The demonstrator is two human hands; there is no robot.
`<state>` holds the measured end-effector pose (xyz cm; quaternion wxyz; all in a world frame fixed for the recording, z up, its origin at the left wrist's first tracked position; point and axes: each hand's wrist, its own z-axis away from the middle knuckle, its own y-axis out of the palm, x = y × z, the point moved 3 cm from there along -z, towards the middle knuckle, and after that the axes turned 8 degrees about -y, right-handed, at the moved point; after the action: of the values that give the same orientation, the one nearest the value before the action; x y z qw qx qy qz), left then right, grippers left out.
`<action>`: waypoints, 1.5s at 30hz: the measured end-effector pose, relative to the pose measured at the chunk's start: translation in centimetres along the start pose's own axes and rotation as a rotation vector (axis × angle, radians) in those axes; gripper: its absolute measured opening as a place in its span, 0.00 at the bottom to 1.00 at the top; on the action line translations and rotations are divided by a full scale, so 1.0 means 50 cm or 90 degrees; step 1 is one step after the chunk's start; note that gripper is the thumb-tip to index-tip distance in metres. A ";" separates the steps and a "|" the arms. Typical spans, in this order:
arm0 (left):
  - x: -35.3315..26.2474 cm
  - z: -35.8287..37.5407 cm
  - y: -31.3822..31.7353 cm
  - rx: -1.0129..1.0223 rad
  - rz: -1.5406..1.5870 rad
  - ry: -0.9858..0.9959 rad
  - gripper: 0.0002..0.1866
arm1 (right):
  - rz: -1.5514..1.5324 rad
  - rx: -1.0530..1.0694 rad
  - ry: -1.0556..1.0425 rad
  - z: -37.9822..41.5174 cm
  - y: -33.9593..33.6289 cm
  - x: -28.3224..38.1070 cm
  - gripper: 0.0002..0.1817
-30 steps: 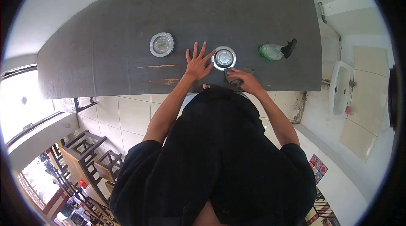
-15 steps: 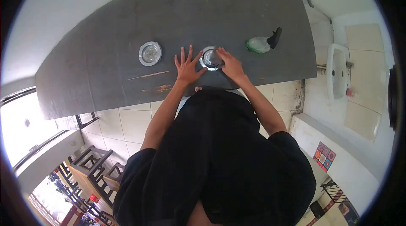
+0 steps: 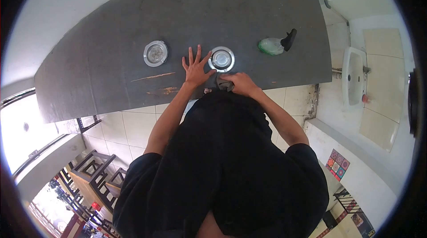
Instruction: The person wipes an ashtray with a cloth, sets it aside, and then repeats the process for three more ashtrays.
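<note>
A round metal ashtray (image 3: 222, 59) lies on the dark grey table (image 3: 200, 11) in front of my body. My left hand (image 3: 195, 70) is spread flat on the table, its thumb and index finger at the ashtray's left rim. Just below the ashtray, near the table's front edge, my right hand (image 3: 240, 83) is closed on a grey cloth (image 3: 225, 83). A second ashtray (image 3: 155, 54) sits further left. On the right, a spray bottle (image 3: 272, 46) with green at its base and a black head lies on its side.
A white sink (image 3: 355, 77) is mounted at the right wall, beyond the table's end. Wooden stools and a table (image 3: 91, 180) stand on the tiled floor at lower left. The table surface has scratched patches (image 3: 167, 90) near its front edge.
My right hand and the cloth have moved off the ashtray, down toward my body, uncovering the ashtray. My left hand stays spread beside it.
</note>
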<state>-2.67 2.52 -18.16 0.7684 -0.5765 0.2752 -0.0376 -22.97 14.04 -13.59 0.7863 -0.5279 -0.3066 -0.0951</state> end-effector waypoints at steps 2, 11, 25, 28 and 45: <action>0.005 -0.002 0.005 0.001 0.003 -0.001 0.50 | -0.115 0.033 0.013 -0.005 -0.031 0.009 0.33; 0.011 0.002 0.004 -0.008 0.026 0.017 0.51 | -0.225 -0.353 0.037 -0.086 -0.136 -0.054 0.34; 0.005 0.000 -0.014 0.031 -0.003 -0.009 0.50 | -0.096 -0.026 -0.144 -0.021 0.004 -0.026 0.46; 0.006 0.002 -0.013 0.033 0.009 -0.006 0.51 | -0.136 -0.020 -0.143 0.007 -0.016 -0.039 0.42; 0.000 0.003 -0.014 0.013 -0.042 0.002 0.49 | 0.049 -0.209 -0.023 -0.154 -0.087 -0.032 0.32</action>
<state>-2.42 2.45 -17.50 0.7722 -0.5772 0.2570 -0.0668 -23.35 5.07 -13.14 0.6869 -0.6622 -0.2806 -0.1045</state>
